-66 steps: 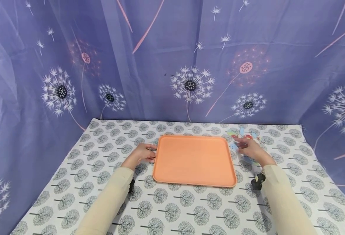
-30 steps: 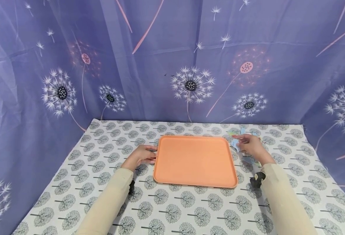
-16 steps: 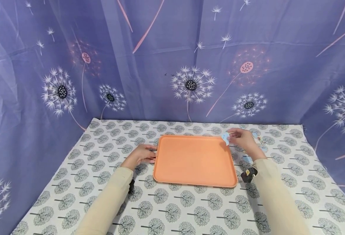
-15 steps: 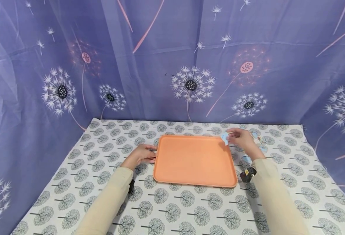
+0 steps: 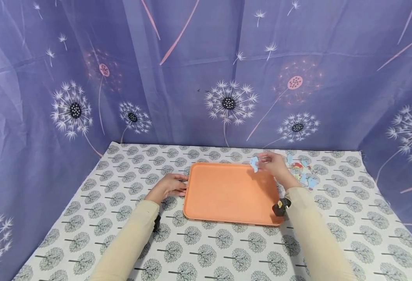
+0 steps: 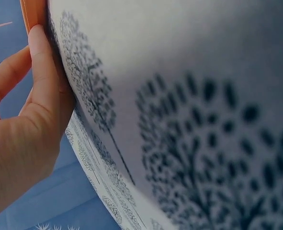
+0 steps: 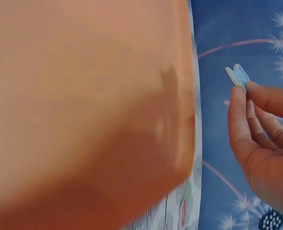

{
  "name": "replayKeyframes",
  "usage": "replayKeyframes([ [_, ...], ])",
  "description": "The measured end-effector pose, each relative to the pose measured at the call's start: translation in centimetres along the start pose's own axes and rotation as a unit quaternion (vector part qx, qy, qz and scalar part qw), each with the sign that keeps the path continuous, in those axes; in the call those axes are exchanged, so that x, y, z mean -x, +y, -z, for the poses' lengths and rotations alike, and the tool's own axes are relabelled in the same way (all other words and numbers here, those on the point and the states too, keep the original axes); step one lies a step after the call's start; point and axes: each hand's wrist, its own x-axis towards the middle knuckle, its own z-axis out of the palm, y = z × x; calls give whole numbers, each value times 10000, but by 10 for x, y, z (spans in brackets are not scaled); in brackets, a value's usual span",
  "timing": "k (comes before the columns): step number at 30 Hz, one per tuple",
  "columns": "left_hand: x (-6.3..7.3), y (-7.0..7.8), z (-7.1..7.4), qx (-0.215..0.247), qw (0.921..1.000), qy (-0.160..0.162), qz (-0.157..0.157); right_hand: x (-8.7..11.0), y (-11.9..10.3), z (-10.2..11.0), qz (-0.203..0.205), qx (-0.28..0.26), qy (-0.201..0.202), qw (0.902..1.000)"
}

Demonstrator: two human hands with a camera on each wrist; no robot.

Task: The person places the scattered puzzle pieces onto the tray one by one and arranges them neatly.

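In the head view an orange rectangular tray lies flat on the table. My right hand is above its far right corner, pinching a small, flat light-blue piece between thumb and fingertips. The right wrist view shows this blue piece with a pale edge, held clear of the tray surface. At the tray's left edge rests my left hand, its fingers fairly straight. In the left wrist view, a digit of that hand touches the outer side of the tray.
Several small flat coloured pieces lie right of the tray, among them a red one and a blue one. A tree-print cloth covers the table. A purple dandelion-print curtain hangs behind and along both sides.
My right hand has lifted the light-blue piece from the loose pieces and carried it left, over the tray's far right corner. My left hand and the tray have stayed put.
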Motion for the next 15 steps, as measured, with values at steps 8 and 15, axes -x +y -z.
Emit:
replayKeyframes([
  [8,0,0,-1,-8,10000,3,-18,-12,-5,-28,28,-475,-104,9988],
  [15,2,0,-1,-5,10000,-4,-26,-19,-14,-55,-168,-552,-14,9983],
])
